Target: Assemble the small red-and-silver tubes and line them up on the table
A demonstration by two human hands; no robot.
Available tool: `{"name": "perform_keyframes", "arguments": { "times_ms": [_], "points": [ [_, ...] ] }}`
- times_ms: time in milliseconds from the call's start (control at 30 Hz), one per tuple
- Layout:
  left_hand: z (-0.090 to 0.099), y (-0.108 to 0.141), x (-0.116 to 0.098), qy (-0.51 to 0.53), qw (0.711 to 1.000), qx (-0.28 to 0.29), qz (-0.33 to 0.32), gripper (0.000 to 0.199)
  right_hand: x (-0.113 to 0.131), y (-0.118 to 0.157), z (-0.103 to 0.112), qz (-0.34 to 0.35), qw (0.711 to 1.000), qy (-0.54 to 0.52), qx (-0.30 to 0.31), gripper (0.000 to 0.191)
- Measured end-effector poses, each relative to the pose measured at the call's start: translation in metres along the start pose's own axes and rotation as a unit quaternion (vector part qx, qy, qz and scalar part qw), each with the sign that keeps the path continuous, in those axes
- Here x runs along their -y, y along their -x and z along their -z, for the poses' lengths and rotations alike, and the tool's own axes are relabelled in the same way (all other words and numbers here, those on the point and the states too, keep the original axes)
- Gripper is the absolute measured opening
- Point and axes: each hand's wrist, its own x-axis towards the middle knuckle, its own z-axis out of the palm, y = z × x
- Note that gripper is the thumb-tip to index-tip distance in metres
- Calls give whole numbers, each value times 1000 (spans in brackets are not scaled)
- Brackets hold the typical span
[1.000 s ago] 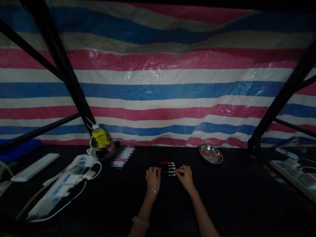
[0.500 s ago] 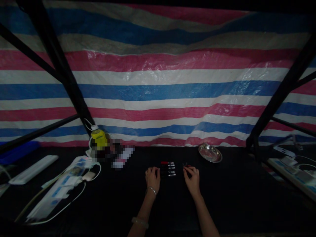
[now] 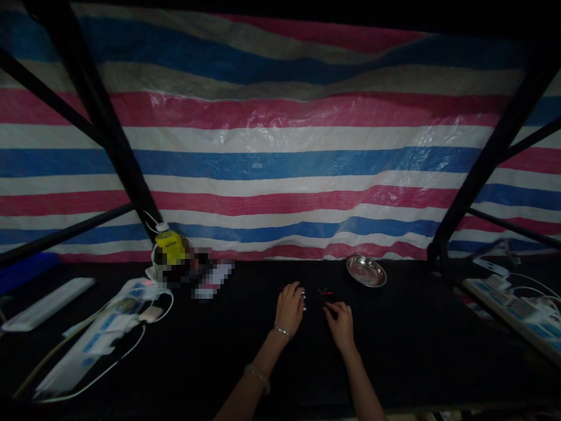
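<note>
My left hand [image 3: 290, 305] lies over a row of several small slim pieces with shiny silver ends [image 3: 304, 297], fingers bent but apart. Most of the row is hidden under the palm and fingers; a bit of red [image 3: 281, 289] shows at its left side. To the right, my right hand [image 3: 340, 323] rests low on the black table, thumb and index finger brought close together. Whatever is between those fingertips is too dark and small to make out. Just beyond them lies a small group of thin pieces, one of them red [image 3: 326, 293].
A round metal dish [image 3: 366, 271] stands behind my right hand. On the left are a power strip [image 3: 105, 336] with plugs and cords, a long white bar [image 3: 48, 304] and a yellow-labelled bottle [image 3: 170, 244]. Another strip [image 3: 504, 310] lies right. Striped sheeting [image 3: 284, 164] hangs behind.
My left hand has moved right, from beside the row to over it. My right hand has drawn back slightly from the thin red piece. The view has shifted a little to the right.
</note>
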Motion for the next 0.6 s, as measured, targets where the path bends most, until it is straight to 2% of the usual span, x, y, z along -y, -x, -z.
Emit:
{"name": "perform_keyframes", "arguments": {
  "times_ms": [133, 200, 267, 400, 600],
  "points": [
    [-14, -12, -31, 11, 985, 132, -113, 40, -10, -3, 0, -16, 997, -49, -62, 33],
    [-24, -10, -41, 9, 976, 179, -126, 44, -14, -6, 2, -30, 995, -37, -91, 35],
    [-34, -3, -46, 0, 973, 203, -108, 45, -16, -10, 4, -36, 995, 0, -94, 34],
    [-45, 15, -47, 12, 977, 193, -89, 39, -18, -16, 6, -27, 997, 58, -51, 29],
    [-39, 30, -39, 100, 986, 124, -53, 31, -16, -14, 7, -11, 997, 58, -47, 23]
  ]
}}
